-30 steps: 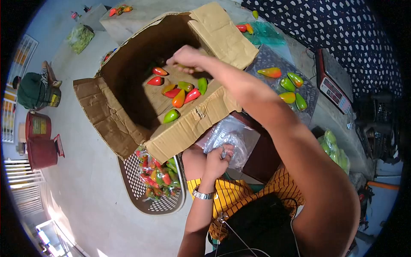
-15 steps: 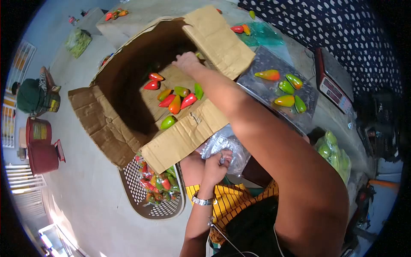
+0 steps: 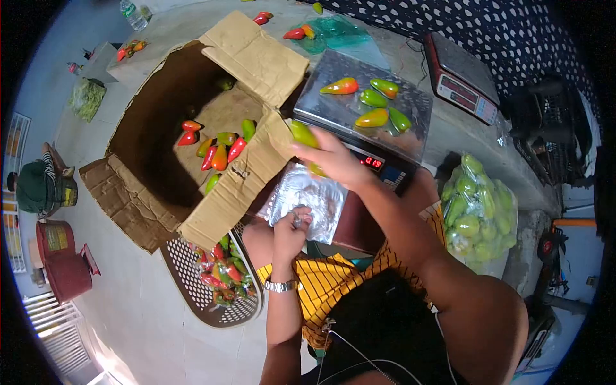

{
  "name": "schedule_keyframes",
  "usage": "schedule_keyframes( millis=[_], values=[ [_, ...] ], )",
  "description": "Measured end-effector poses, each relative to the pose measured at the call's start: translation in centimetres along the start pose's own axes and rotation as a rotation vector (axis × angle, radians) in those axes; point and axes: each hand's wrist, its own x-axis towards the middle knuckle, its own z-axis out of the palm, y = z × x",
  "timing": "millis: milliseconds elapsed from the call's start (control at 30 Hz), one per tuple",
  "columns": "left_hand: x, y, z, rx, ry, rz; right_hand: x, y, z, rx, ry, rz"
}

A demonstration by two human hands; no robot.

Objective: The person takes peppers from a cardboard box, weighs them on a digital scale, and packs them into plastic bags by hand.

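My right hand (image 3: 335, 158) is closed around green peppers (image 3: 301, 133), beside the box flap and the near edge of the weighing scale (image 3: 410, 142). A second pepper, yellowish, shows partly under the fingers. Several green, yellow and orange peppers (image 3: 372, 98) lie on the scale's metal plate, and its red display is lit. My left hand (image 3: 292, 232), with a watch on the wrist, grips a stack of clear plastic bags (image 3: 321, 199) over my lap. In the open cardboard box (image 3: 138, 186) lie several red, orange and green peppers (image 3: 219, 156).
Below the box stands a plastic basket (image 3: 183, 269) of bagged peppers. A bag of pale green vegetables (image 3: 478, 218) sits at the right. Behind are a second scale (image 3: 463, 80), a green plastic bag (image 3: 337, 32) and a few loose peppers. A water bottle (image 3: 133, 15) stands far left.
My right hand has come out of the box with peppers in it and moved toward the scale. The left hand still grips the plastic bags. The view has shifted to the right.
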Motion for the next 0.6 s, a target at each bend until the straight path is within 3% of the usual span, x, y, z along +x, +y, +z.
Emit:
schedule_keyframes(
  millis=[67, 233, 367, 467, 567, 600],
  values=[
    [0.6, -0.9, 0.1, 0.022, -0.001, 0.032, -5.2, 0.4, -2.5, 0.321, 0.070, 0.315],
    [0.5, 0.0, 0.3, 0.055, 0.002, -0.011, -14.4, 6.1, -3.8, 0.088, -0.019, 0.502],
    [0.7, -0.5, 0.3, 0.040, -0.016, 0.016, -18.0, 8.4, -2.9, 0.033, 0.017, 0.460],
    [0.6, -0.3, 0.6, 0.005, -0.011, -0.020, -17.5, 8.2, -4.0, -0.458, 0.025, 0.082],
    [0.3, 1.2, 0.5, 0.147, -0.008, -0.014, -16.1, 3.8, -5.5, -0.841, 0.199, -0.305],
    [0.3, 0.8, 0.5, 0.121, -0.010, -0.023, -15.5, 3.4, -6.4, -0.822, 0.240, -0.340]
  ],
)
